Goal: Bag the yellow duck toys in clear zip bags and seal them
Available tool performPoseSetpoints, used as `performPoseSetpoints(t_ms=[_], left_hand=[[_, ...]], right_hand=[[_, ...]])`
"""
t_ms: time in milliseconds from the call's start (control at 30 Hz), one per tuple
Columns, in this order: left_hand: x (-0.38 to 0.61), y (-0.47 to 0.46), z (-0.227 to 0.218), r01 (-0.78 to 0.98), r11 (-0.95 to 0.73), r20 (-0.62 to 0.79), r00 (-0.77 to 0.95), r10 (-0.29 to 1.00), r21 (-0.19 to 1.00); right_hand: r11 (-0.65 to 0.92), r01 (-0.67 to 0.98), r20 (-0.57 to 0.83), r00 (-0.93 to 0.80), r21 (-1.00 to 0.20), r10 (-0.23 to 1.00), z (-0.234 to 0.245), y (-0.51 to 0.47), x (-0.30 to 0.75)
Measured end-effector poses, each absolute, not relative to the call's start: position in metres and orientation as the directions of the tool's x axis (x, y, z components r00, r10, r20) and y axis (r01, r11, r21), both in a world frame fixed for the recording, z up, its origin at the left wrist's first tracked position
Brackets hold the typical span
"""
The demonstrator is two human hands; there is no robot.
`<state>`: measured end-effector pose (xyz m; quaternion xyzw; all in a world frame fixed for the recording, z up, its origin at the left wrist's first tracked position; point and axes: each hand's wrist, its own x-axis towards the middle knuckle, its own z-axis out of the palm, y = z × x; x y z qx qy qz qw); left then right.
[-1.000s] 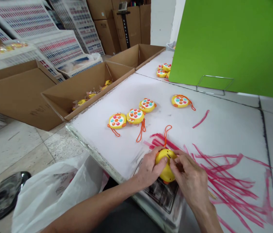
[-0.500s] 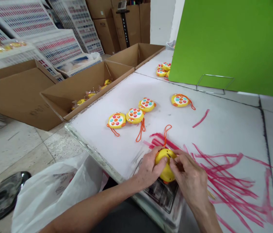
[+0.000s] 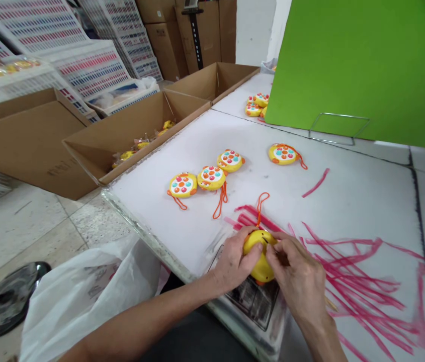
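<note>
Both hands hold one yellow round toy [image 3: 259, 254] at the near edge of the white table [image 3: 351, 196], its plain back turned up. My left hand [image 3: 235, 261] grips its left side, thumb on top. My right hand [image 3: 297, 279] is closed against its right side, fingertips pinched at the back of the toy. An orange cord [image 3: 260, 205] runs from the toy away across the table. Three like toys [image 3: 210, 177] lie face up in a row further out, showing coloured buttons. A fourth toy [image 3: 283, 154] lies alone behind them.
Thin pink strips [image 3: 351, 281] are strewn over the table at right. A green board [image 3: 363, 65] stands at the back, more toys [image 3: 257, 103] beside it. Open cardboard boxes [image 3: 129, 136] sit left of the table. A white plastic bag [image 3: 84, 296] hangs at the near edge.
The hands and the toy stay in nearly the same place. The view has tilted slightly, so everything sits a little higher in the frame.
</note>
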<state>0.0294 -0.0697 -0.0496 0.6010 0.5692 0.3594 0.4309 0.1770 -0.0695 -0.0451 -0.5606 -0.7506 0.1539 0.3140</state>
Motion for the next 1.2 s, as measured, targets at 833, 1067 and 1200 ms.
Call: performPoseSetpoints(t_ms=[833, 1067, 1200], left_hand=[[0.0302, -0.0706, -0.0484, 0.377, 0.013, -0.053, 0.095, 0.994, 0.926], [0.0293, -0.0707, -0.0486, 0.376, 0.016, -0.054, 0.089, 0.995, 0.926], [0.0293, -0.0702, -0.0467, 0.374, 0.029, -0.073, 0.106, 0.992, 0.927]], right_hand=[[0.338, 0.722, 0.335, -0.155, -0.603, 0.929, -0.0458, -0.0679, 0.1776], [0.329, 0.718, 0.335, -0.142, -0.613, 0.932, -0.0445, -0.0669, 0.1748], [0.247, 0.709, 0.259, -0.094, -0.66, 0.961, -0.0409, -0.0654, 0.1729]])
